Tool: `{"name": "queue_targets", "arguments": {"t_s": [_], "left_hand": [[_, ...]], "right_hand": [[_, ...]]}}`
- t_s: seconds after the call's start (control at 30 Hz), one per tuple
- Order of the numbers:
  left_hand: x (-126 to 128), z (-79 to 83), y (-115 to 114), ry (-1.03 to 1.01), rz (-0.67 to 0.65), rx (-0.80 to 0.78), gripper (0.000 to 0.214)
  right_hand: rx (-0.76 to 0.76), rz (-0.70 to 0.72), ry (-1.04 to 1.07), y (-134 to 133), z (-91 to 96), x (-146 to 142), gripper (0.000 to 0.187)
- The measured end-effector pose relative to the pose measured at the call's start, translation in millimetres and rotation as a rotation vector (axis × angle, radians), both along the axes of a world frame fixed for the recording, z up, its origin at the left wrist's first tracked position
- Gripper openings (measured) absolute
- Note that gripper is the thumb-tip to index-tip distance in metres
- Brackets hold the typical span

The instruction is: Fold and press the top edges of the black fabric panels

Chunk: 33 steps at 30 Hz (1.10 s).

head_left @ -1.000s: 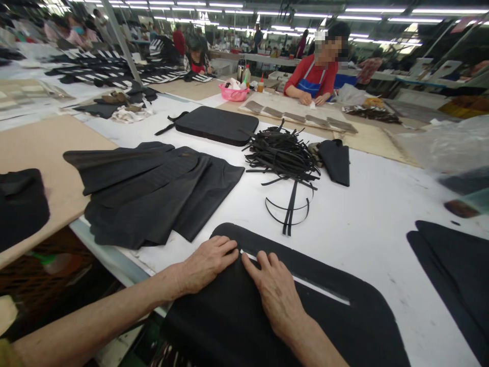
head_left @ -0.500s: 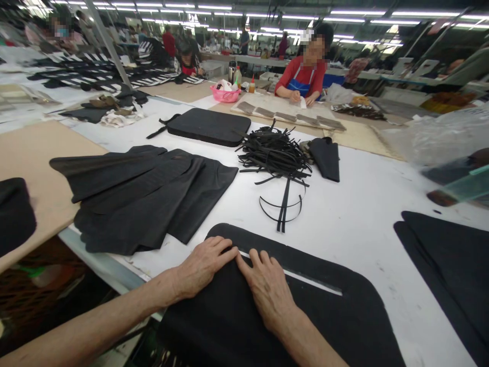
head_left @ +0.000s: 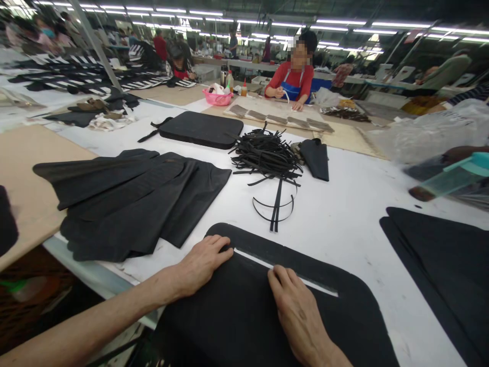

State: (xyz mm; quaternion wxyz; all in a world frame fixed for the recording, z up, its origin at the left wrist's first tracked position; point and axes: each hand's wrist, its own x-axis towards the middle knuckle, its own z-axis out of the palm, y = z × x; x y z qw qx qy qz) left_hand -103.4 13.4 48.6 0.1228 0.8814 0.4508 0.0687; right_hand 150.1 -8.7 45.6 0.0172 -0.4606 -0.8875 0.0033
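Observation:
A large black leather-like panel with rounded corners lies before me, its near part at the table's front edge. A long narrow slot runs across it, showing white. My left hand rests on the panel at the slot's left end, fingers laid on the surface and thumb stretched toward the opening. Midway along the slot is my right hand, its thumb and bent fingers bunched at the slot's lower edge. Whether its fingertips reach under that edge is hidden.
Overlapping black pieces lie left; more black sheets lie right. Beyond are a pile of black strips, a rounded black slab and a pink basket. A co-worker in red works across the table. A clear bottle stands right.
My right hand has moved right along the slot, away from my left hand, uncovering the slot's left part. My left hand stays at the slot's left end. The camera view has shifted slightly.

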Motion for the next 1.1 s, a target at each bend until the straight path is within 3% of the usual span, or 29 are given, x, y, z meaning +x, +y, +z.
{"name": "queue_targets", "arguments": {"t_s": [0.2,0.4,0.63,0.83,1.1], "left_hand": [[5.8,12.0,9.8,-0.219,0.133,-0.022,0.029],[26.2,3.8,22.5,-0.119,0.037,-0.012,0.024],[24.0,-8.6,27.2,-0.164,0.020,0.043,0.022],[20.8,-16.9,33.4,-0.130,-0.022,0.142,0.018],[22.2,-25.2,36.5,-0.117,-0.069,0.174,0.021]], "right_hand": [[0.013,-0.095,0.119,16.5,14.4,-19.5,0.015],[0.099,-0.010,0.108,39.1,1.6,-45.4,0.011],[0.200,0.160,-0.037,42.7,-8.2,-50.3,0.012],[0.078,0.111,0.002,53.1,0.1,-51.0,0.013],[-0.007,0.034,0.141,58.7,-6.4,-43.2,0.013]]}}
